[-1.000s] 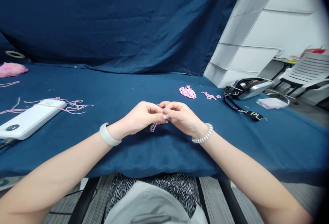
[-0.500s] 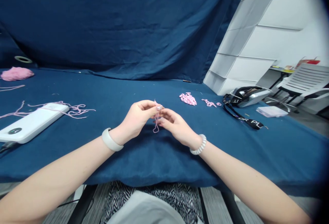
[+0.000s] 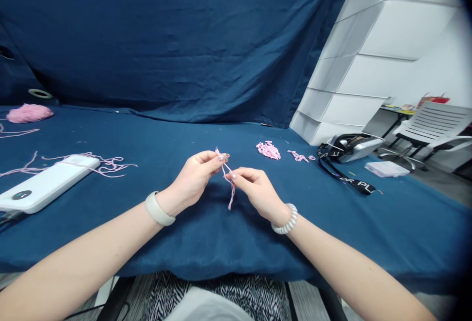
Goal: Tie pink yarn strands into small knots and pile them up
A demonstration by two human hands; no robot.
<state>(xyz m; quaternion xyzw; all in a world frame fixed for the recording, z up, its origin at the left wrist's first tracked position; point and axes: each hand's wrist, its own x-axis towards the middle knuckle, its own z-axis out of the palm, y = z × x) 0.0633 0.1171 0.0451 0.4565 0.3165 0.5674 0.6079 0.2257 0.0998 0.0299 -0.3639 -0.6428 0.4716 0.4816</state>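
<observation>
Between my hands, above the blue cloth, is a short length of pink yarn (image 3: 232, 194). My left hand (image 3: 197, 176) pinches it between thumb and forefinger, with a small tip poking out above the fingers. Slightly lower and to the right, my right hand (image 3: 256, 190) pinches a strand of the same yarn, drawn taut from the left fingertips. One loose end hangs down between the hands. Whether the yarn has a knot or loop inside the left pinch is hidden by the fingers.
Beyond my right hand lies a pile of small pink yarn pieces (image 3: 268, 150), with a smaller group (image 3: 298, 156) beside it. A black strap (image 3: 346, 176), an open pouch (image 3: 354, 148) and a plastic case (image 3: 386, 169) sit right. Left are a white power bank (image 3: 47, 183), yarn strands (image 3: 110, 163) and a pink bundle (image 3: 29, 113).
My right hand has moved away from the left, down and to the right, pulling a strand straight. The hanging yarn end now reaches lower. The camera view has tilted slightly upward.
</observation>
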